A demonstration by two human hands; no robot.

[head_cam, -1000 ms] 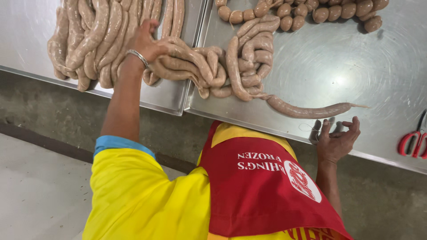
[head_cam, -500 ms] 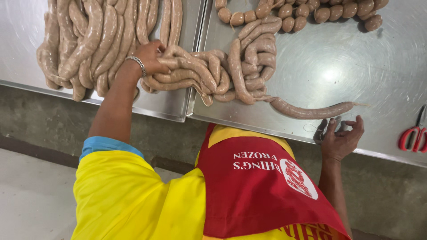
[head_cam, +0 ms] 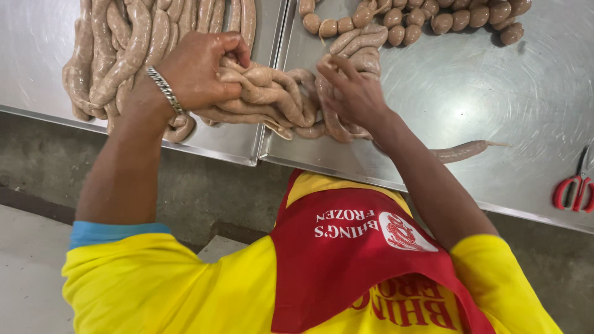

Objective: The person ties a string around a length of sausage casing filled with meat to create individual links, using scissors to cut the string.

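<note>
A long rope of pale raw sausage [head_cam: 272, 93] lies looped across two steel trays. My left hand [head_cam: 198, 71], with a metal bracelet on its wrist, is closed around a bunch of those loops near the seam between the trays. My right hand [head_cam: 352, 93] rests on the coils of sausage just right of the seam, fingers curled into them. One loose end of the sausage rope [head_cam: 467, 149] trails out to the right on the right steel tray [head_cam: 495, 93], past my right forearm.
A heap of long sausage links [head_cam: 124, 49] fills the left steel tray [head_cam: 37, 37]. Several short round sausage links [head_cam: 445, 18] lie at the far side of the right tray. Red-handled scissors [head_cam: 575, 188] sit at its right edge. A concrete ledge runs below the trays.
My right hand left the tray's near edge and moved up left onto the sausage coils. My left hand slid right and closed on the loops. The camera came closer.
</note>
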